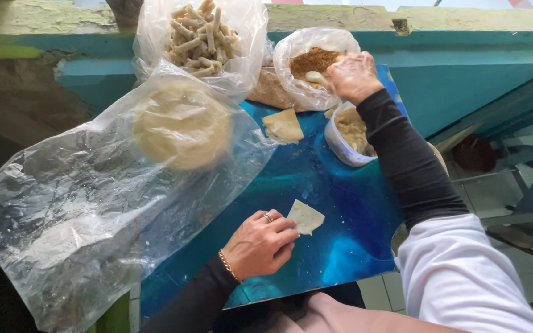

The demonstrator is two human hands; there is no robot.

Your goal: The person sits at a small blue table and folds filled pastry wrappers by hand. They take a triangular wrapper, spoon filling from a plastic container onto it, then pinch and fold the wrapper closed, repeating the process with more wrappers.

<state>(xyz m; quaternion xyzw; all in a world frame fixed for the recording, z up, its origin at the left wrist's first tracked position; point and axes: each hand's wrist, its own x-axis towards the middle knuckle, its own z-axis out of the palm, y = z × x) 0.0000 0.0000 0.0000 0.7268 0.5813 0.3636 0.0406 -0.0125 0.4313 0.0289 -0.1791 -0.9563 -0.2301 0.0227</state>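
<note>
Nearest to us, the left hand (259, 244) rests on the blue worktop (340, 246), fingers curled loosely, its fingertips pinning the near-left edge of a pale triangular dough wrapper (305, 216) that lies flat on the surface. A ring sits on one finger and a gold bracelet on the wrist.

To the left, a large crumpled clear plastic bag (81, 209) spreads across the worktop's left edge, and inside its far end we see a round stack of pale wrappers (181, 126).

Farther on, near the middle, a second folded wrapper (284, 125) lies alone on the blue surface. Just right of it stands a white bowl (340, 147) with a pale filling inside.

Beyond the bowl, the right hand (353, 75), in a black sleeve, reaches into an open plastic bag of brown crumbs (313, 61); its fingers are closed around something pale, though we cannot tell exactly what.

At the far left, another clear bag holds finished pale rolled sticks (202, 34), leaning against the worn turquoise wall (464, 68).
</note>
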